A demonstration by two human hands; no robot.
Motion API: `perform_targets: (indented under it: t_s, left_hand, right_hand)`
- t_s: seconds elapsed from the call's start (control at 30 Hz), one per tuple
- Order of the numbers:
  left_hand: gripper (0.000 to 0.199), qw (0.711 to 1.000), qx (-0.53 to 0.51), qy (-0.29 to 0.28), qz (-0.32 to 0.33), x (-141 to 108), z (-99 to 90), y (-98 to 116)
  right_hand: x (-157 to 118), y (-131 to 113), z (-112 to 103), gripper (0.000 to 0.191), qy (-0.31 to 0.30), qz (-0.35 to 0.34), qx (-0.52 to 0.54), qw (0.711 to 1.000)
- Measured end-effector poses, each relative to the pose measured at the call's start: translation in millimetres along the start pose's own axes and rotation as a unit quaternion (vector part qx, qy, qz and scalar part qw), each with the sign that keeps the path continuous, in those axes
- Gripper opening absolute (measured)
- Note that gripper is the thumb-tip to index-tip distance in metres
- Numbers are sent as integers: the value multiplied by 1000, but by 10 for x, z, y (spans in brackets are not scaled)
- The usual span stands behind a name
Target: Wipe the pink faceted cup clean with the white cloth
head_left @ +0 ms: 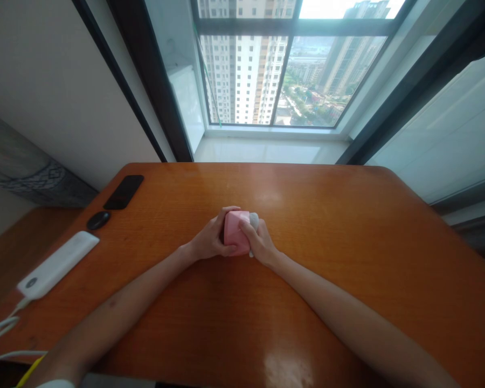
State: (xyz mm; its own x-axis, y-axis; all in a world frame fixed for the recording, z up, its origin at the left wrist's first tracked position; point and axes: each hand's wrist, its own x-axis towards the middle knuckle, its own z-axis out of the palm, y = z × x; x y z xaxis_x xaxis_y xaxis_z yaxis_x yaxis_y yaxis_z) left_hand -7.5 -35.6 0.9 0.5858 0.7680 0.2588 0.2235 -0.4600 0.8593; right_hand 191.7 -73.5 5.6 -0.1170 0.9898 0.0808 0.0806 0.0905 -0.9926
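In the head view, the left hand (207, 240) grips the pink box (233, 235), with its fingers bent around one side. The right hand (263, 245) grips the other side, thumb on the pink face. A grey bit (254, 219) pokes out by the right fingers; I cannot tell if it is part of the box. The box is between both hands, over the table (347, 226).

It looks light and stiff — shiny too, so it may slip a little. The two flat sides, under the fingers, look best to hold. The grey bit looks softer, so a gentle pinch should do there.

Well off past the left fingers lie the phone (124, 192), a black round thing (98, 220) and a white bar (60, 264) with cords (3, 323).
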Motion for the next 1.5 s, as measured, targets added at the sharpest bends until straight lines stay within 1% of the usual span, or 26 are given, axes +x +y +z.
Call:
perform_targets:
  t_s: [0.07, 0.1, 0.17, 0.23, 0.3, 0.4, 0.53, 0.6, 0.7, 0.73, 0.8, 0.87, 0.97, 1.03, 1.1, 1.17, 1.2, 1.3, 1.4, 1.5]
  left_hand:
    - [111, 1000, 7, 3, 16, 0, 5, -32]
    - [111, 999, 14, 11, 35, -1, 5, -52]
    - [115, 994, 40, 25, 98, -4, 3, -93]
    - [128, 982, 83, 26, 165, -8, 3, -130]
    - [136, 972, 127, 20, 197, -9, 6, -153]
    - [131, 969, 157, 27, 187, 4, 10, -144]
    - [120, 974, 135, 41, 176, 22, 11, -46]
    - [115, 983, 121, 49, 132, 17, 18, 23]
    - [102, 997, 61, 41, 31, -1, 44, 100]
    - [96, 999, 34, 38, 11, -6, 54, 112]
    - [91, 999, -9, 35, 2, -15, 73, 114]
    - [94, 999, -27, 34, 5, -22, 87, 98]
    - [98, 999, -21, 34, 16, -37, 99, 55]
    - [105, 997, 12, 39, 64, -45, 102, 19]
    - [121, 988, 61, 39, 134, -43, 93, -20]
    - [135, 976, 119, 26, 180, -29, 60, -55]
    - [136, 971, 149, 19, 187, -18, 34, -68]
    - [120, 953, 231, 5, 196, 19, -59, -83]
    - [120, 955, 224, 10, 195, 40, -112, -67]
    - [122, 962, 191, 26, 194, 35, -98, -35]
  right_hand:
    - [0, 3, 0, 59, 0, 12, 10, 1000]
    - [0, 4, 0, 59, 0, 17, 15, 1000]
    - [3, 1, -1, 59, 2, 20, 26, 999]
    - [6, -9, -2, 58, 5, 22, 36, 999]
    - [10, -25, -1, 57, 7, 21, 40, 999]
    - [23, -46, 3, 57, 10, 22, 37, 999]
    - [41, -38, 6, 58, 30, 19, 27, 999]
    - [36, -19, 3, 58, 31, 12, 24, 999]
    - [13, 2, -1, 58, 18, 0, 13, 1000]
    - [6, 2, 0, 58, 15, -4, 7, 1000]
    - [-3, -9, 5, 59, 11, -7, -1, 1000]
    - [-3, -28, 12, 60, 12, -6, -2, 1000]
    - [5, -44, 19, 60, 13, -7, 0, 1000]
    - [11, -34, 18, 59, 15, -6, 6, 1000]
    - [15, -11, 16, 58, 16, 0, 18, 1000]
    - [17, 12, 15, 57, 18, 9, 28, 999]
    - [19, 18, 15, 57, 19, 11, 30, 999]
    - [31, 6, 18, 58, 25, 7, 30, 999]
    - [47, -25, 22, 59, 32, 12, 33, 999]
    - [53, -19, 22, 61, 34, 24, 44, 998]
